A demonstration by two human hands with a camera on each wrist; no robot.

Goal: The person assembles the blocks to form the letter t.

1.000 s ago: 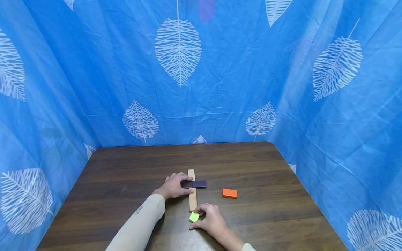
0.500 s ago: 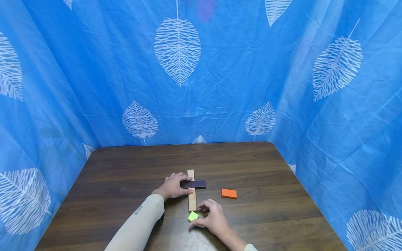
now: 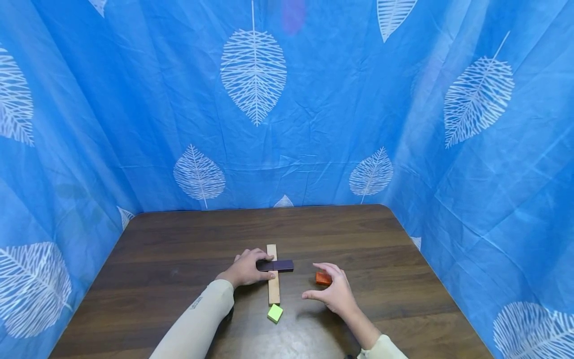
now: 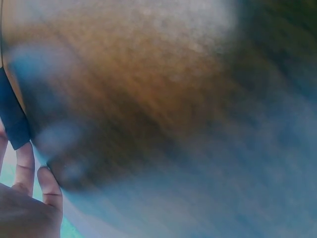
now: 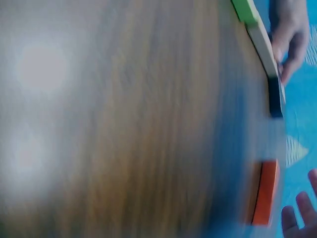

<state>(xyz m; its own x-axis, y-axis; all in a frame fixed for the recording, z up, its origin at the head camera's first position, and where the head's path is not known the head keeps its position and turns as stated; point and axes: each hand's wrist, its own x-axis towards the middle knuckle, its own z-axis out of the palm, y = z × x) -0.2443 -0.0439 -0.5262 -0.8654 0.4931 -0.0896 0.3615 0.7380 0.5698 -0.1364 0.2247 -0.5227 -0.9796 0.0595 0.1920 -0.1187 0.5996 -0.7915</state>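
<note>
In the head view my left hand (image 3: 244, 269) holds the dark purple block piece (image 3: 284, 266), its thumb and index finger on opposite long sides. This piece has a seam across it and crosses the line of a pale wooden strip (image 3: 274, 293); whether it lies on top or between two strips I cannot tell. A lime-green block (image 3: 275, 313) lies turned at an angle by the strip's near end. My right hand (image 3: 337, 293), fingers and thumb spread apart, is beside an orange block (image 3: 322, 278) and partly hides it. The right wrist view shows a gap between fingertips (image 5: 303, 202) and the orange block (image 5: 266, 193).
The brown wood-grain table (image 3: 202, 234) has rounded far corners. Blue curtains (image 3: 314, 124) with white leaf prints hang along its far side and both flanks. Much of the left wrist view is blurred.
My right hand has let go of the lime-green block and moved right and away from me to the orange block. The green block stays by the strip, slightly turned. My left hand keeps its hold.
</note>
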